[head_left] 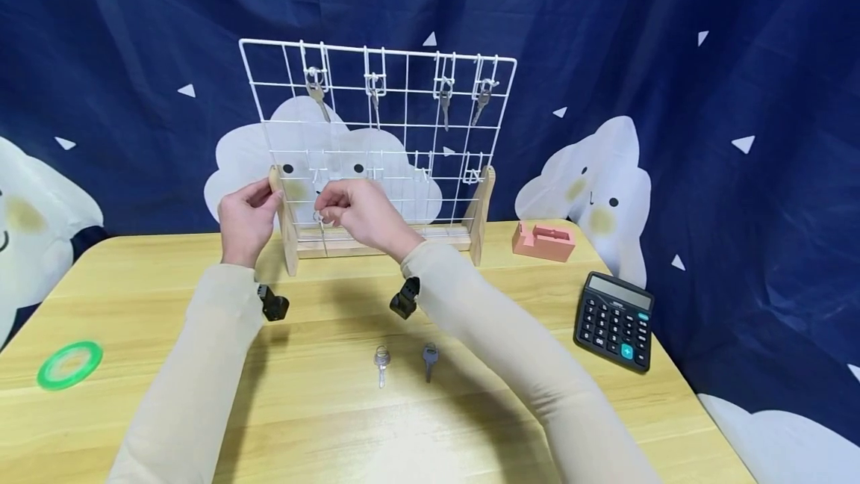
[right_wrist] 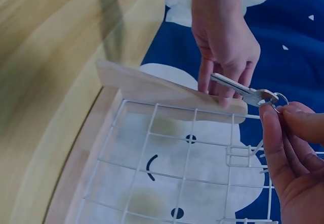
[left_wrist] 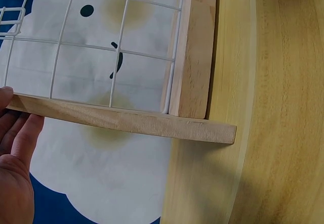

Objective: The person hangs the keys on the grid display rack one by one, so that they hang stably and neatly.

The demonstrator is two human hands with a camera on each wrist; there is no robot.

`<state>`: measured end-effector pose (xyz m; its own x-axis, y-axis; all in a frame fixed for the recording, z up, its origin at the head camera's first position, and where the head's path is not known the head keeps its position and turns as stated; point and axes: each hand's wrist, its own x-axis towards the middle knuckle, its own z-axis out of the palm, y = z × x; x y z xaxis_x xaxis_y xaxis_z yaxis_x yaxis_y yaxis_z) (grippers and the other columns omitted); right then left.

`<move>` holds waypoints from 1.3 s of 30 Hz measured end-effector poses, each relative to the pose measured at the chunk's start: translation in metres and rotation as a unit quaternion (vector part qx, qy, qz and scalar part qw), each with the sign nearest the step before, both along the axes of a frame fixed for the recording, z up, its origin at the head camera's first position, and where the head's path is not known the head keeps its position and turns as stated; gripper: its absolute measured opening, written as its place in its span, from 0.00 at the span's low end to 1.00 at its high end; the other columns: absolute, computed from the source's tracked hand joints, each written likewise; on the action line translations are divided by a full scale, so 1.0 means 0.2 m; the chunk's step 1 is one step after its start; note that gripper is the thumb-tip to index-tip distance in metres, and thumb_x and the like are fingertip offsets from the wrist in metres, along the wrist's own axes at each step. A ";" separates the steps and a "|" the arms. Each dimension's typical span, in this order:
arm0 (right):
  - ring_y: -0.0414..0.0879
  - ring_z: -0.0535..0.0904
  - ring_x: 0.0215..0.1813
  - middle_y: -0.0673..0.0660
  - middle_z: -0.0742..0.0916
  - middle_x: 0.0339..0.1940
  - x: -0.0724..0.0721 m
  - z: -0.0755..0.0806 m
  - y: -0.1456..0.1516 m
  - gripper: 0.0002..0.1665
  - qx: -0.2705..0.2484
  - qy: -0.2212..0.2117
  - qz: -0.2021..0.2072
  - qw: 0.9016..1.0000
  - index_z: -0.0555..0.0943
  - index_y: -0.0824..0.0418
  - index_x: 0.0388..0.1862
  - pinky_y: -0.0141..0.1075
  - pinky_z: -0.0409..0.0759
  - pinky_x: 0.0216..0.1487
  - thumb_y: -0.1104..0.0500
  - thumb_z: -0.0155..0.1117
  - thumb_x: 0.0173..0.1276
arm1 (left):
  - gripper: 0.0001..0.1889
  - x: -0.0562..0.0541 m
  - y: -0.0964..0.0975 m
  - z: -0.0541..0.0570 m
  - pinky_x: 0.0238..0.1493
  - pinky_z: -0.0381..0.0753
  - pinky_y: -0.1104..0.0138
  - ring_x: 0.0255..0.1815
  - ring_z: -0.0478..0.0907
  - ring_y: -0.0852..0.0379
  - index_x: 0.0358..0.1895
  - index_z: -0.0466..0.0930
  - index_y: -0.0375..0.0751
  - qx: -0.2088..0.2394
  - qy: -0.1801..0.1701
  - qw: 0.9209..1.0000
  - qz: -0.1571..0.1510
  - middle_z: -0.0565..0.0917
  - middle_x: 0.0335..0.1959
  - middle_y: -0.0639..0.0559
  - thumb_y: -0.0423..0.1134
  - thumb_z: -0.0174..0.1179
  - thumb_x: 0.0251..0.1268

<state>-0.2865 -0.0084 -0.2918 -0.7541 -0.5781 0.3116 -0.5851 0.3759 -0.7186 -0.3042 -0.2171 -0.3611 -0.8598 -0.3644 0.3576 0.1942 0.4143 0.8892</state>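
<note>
My right hand (head_left: 366, 211) pinches the ring of a silver key (right_wrist: 235, 86) between thumb and finger. The key hangs down from the ring, just in front of the lower left of the white wire grid (head_left: 407, 125). At the grid's left side, my left hand (head_left: 243, 222) grips the top of the stand's wooden upright (left_wrist: 126, 120) between thumb and fingers. Several keys hang by rings from hooks along the upper row, one of them a key (head_left: 446, 103) right of the middle. In the lower row, a hook (head_left: 472, 175) at the right holds no key.
Two keys lie on the table before the stand: a left key (head_left: 381, 364) and a right key (head_left: 430, 361). A pink tape dispenser (head_left: 543, 242) and a black calculator (head_left: 614, 321) sit at the right. A green ring (head_left: 70, 365) lies far left. Behind hangs a blue curtain (head_left: 605, 36).
</note>
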 end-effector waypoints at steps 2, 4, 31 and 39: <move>0.43 0.84 0.33 0.51 0.87 0.30 -0.01 0.02 -0.01 0.05 0.000 -0.003 -0.012 1.000 0.85 0.64 0.36 0.26 0.81 0.35 0.70 0.63 0.69 | 0.18 0.00 0.00 0.00 0.54 0.80 0.69 0.56 0.80 0.50 0.60 0.79 0.34 0.003 0.003 1.000 -0.002 0.81 0.56 0.39 0.34 0.61 0.70; 0.43 0.84 0.34 0.51 0.87 0.30 -0.03 0.04 -0.02 0.05 -0.002 -0.010 -0.023 1.000 0.84 0.64 0.37 0.26 0.81 0.35 0.69 0.62 0.70 | 0.18 -0.01 0.00 0.00 0.54 0.80 0.69 0.56 0.80 0.50 0.60 0.79 0.33 0.005 0.007 1.000 -0.003 0.82 0.55 0.39 0.34 0.61 0.70; 0.39 0.82 0.36 0.50 0.86 0.34 -0.18 0.01 -0.10 0.05 -0.026 0.003 -0.085 0.996 0.84 0.64 0.42 0.24 0.79 0.35 0.66 0.62 0.71 | 0.18 -0.01 0.01 0.00 0.53 0.80 0.69 0.56 0.80 0.50 0.60 0.79 0.33 0.023 0.003 1.000 -0.004 0.81 0.56 0.38 0.35 0.61 0.69; 0.37 0.81 0.36 0.49 0.86 0.34 -0.18 0.00 -0.11 0.04 0.000 0.030 -0.094 0.995 0.84 0.63 0.41 0.22 0.77 0.39 0.66 0.63 0.70 | 0.18 -0.01 0.00 -0.01 0.54 0.80 0.69 0.56 0.79 0.50 0.60 0.79 0.33 0.017 0.004 1.000 -0.001 0.81 0.56 0.39 0.35 0.61 0.70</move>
<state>-0.3234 -0.0304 -0.2918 -0.8292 -0.4285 0.3589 -0.5460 0.4834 -0.6842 -0.3059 -0.2164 -0.3636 -0.8572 -0.3750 0.3530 0.2027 0.3844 0.9006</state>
